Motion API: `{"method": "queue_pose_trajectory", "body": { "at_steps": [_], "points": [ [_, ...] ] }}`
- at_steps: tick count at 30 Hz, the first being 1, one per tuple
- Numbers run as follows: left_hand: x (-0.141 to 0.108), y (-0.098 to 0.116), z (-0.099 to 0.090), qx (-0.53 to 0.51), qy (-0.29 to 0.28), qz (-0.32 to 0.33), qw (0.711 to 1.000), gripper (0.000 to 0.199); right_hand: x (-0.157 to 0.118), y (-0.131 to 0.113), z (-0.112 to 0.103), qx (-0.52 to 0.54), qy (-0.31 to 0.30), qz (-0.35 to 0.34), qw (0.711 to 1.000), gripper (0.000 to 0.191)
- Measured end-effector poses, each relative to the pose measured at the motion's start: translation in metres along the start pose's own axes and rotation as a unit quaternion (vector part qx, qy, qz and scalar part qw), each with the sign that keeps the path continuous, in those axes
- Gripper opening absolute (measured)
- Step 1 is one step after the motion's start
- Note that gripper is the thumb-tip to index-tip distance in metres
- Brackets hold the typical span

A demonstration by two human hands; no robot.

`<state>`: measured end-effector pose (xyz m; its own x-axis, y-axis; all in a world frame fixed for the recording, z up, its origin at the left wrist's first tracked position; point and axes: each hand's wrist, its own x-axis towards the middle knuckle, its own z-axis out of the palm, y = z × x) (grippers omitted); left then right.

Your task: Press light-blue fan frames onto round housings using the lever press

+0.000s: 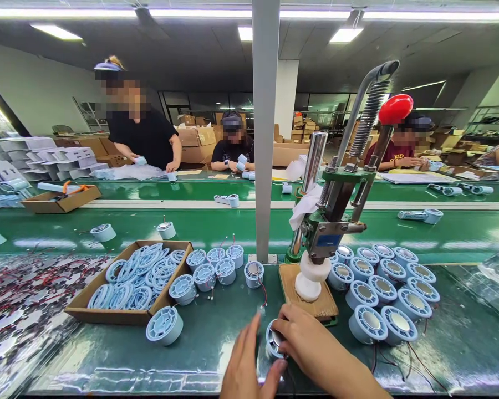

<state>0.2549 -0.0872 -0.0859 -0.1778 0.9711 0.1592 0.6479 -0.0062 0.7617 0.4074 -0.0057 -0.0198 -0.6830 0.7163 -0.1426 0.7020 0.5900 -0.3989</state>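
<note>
A round light-blue housing with a silver disc stands on the green table in front of the press. My right hand has its fingers closed on this housing from the right. Just to the left, my left hand is spread, fingers up and thumb apart, holding nothing. A similar housing with a silver disc and a red wire stands beyond my hands. The hand press, with a red knob and white round pads, rises over a wooden block.
Finished-looking housings crowd the right of the press. To the left are a cardboard box of blue rings, several open housings and wired silver discs. Behind a grey post and green conveyor, people work.
</note>
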Motion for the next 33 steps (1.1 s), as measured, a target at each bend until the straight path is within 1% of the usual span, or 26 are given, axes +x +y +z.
{"method": "queue_pose_trajectory", "body": {
  "at_steps": [1,2,4,7,11,15,20,27,31,33],
  "points": [
    [0.004,0.000,0.005,-0.037,0.000,0.005,0.999,0.073,0.000,0.000,0.000,-0.001,-0.001,0.001,1.000,0.026],
    [0.008,-0.001,0.012,-0.066,-0.013,0.007,0.998,0.080,0.001,0.000,0.001,-0.002,-0.001,0.001,1.000,0.026],
    [0.013,-0.004,0.024,-0.097,-0.043,0.002,0.994,0.083,0.002,0.000,0.004,-0.005,0.003,-0.001,1.000,0.026],
    [0.016,-0.010,0.033,-0.101,-0.047,-0.013,0.994,0.084,0.004,0.001,0.012,-0.009,0.017,-0.006,1.000,0.028],
    [0.014,-0.014,0.033,-0.100,-0.034,-0.003,0.994,0.086,0.006,0.005,0.026,-0.013,0.041,-0.006,0.999,0.029],
    [0.014,-0.015,0.033,-0.097,-0.028,0.002,0.995,0.088,0.007,0.012,0.035,-0.009,0.061,-0.029,0.998,0.028],
    [0.014,-0.012,0.032,-0.094,-0.041,-0.008,0.995,0.088,0.004,0.019,0.045,0.000,0.094,-0.043,0.995,0.030],
    [0.014,-0.013,0.031,-0.091,-0.040,-0.004,0.995,0.089,-0.005,0.025,0.047,0.081,0.128,-0.077,0.985,0.030],
    [0.013,-0.016,0.033,-0.088,-0.039,0.002,0.995,0.089,-0.007,0.029,0.055,0.084,0.156,-0.108,0.978,0.034],
    [0.013,-0.015,0.033,-0.087,-0.040,0.003,0.995,0.090,-0.007,0.029,0.059,0.079,0.168,-0.106,0.977,0.037]
  ]
}}
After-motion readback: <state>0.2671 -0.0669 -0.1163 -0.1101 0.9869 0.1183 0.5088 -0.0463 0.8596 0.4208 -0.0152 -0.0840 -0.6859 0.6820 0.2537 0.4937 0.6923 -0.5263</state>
